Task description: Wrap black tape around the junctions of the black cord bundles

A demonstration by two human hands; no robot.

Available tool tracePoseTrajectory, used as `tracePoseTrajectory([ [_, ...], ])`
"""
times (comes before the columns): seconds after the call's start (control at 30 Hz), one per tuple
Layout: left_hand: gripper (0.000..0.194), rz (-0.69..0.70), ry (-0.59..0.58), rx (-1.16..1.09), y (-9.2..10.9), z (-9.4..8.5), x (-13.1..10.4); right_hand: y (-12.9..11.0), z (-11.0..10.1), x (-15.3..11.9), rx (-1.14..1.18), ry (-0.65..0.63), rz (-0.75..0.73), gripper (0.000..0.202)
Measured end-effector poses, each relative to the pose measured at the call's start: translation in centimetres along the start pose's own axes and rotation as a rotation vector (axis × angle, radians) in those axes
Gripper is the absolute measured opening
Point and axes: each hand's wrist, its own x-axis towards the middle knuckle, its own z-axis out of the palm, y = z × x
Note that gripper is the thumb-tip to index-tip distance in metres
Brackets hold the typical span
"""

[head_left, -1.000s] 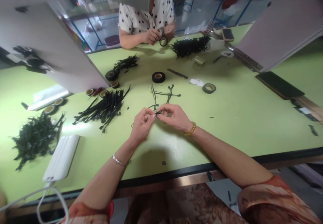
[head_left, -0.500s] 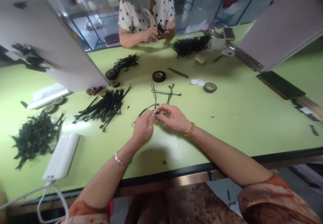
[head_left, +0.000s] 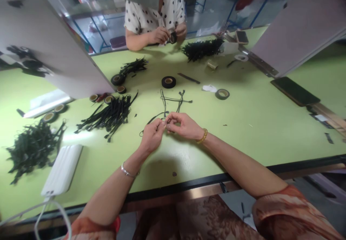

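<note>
My left hand (head_left: pixel 153 134) and my right hand (head_left: pixel 184 126) meet fingertip to fingertip over the middle of the green table. Both are closed in a pinch on a thin black cable (head_left: pixel 151 120), whose loop hangs out to the left of my left hand. The part between my fingertips is mostly hidden. Just beyond my hands lie several loose black cables (head_left: pixel 177 99) with small connectors, crossing one another. A roll of black tape (head_left: pixel 168 82) lies farther back, and a second tape roll (head_left: pixel 222 94) is to the right.
Bundles of black cables (head_left: pixel 110 115) and a darker heap (head_left: pixel 35 148) lie at left, near a white power strip (head_left: pixel 62 169). A knife (head_left: pixel 188 78) lies behind. At right is a phone (head_left: pixel 295 90). Across the table a co-worker's hands (head_left: pixel 162 36) hold a tape roll.
The view has shifted slightly. My hands stay together on the cable, and the small loop that stood up between my fingers shows less now. The co-worker's tape roll has turned and lowered.
</note>
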Motion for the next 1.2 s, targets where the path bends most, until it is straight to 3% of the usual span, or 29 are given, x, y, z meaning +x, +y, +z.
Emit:
tracePoseTrajectory([
  [0.47, 0.038, 0.015, -0.020, 0.078, -0.1, 0.6, -0.4, 0.3, -1.3, 0.2, -0.066, -0.149, -0.006, 0.011],
  [0.63, 0.031, 0.081, 0.050, 0.316, -0.1, 0.6, -0.6, 0.1, -1.2, 0.1, -0.147, -0.125, 0.063, 0.010],
  [0.73, 0.029, 0.088, 0.060, 0.379, -0.1, 0.6, -0.6, 0.2, -0.9, 0.1, -0.054, -0.152, 0.099, 0.013],
  [1.03, 0.028, 0.059, -0.057, 0.207, -0.1, 0.0, -0.1, 0.5, 0.0, 0.0, -0.043, -0.068, 0.120, 0.006],
  [1.2, 0.033, 0.032, -0.089, 0.135, -0.1, -0.4, 0.2, 0.8, 0.2, 0.0, 0.048, -0.098, 0.116, 0.009],
])
